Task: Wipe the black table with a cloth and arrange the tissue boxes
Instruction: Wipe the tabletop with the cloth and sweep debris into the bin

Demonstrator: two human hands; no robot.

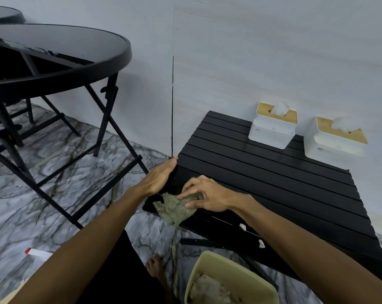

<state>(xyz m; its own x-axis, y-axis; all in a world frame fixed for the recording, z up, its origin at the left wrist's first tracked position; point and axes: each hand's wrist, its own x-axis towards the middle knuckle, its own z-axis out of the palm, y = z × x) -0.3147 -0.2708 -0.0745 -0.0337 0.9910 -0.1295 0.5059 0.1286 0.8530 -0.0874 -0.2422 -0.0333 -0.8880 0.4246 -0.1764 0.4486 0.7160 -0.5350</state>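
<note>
At the near left corner of the black table (273, 183), our right hand (207, 197) pinches the green cloth (174, 208) against the slats, while our left hand (158, 179) lies flat and released on the edge. White scraps (242, 226) remain, so wiping looks unfinished. Both tissue boxes (272, 128) stand by the wall, perhaps awaiting arrangement.

Round black table (60, 43), yellow bin (227, 273)

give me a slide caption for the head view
Right hand wipes slatted black table with green cloth; left hand steadies its edge.
</note>
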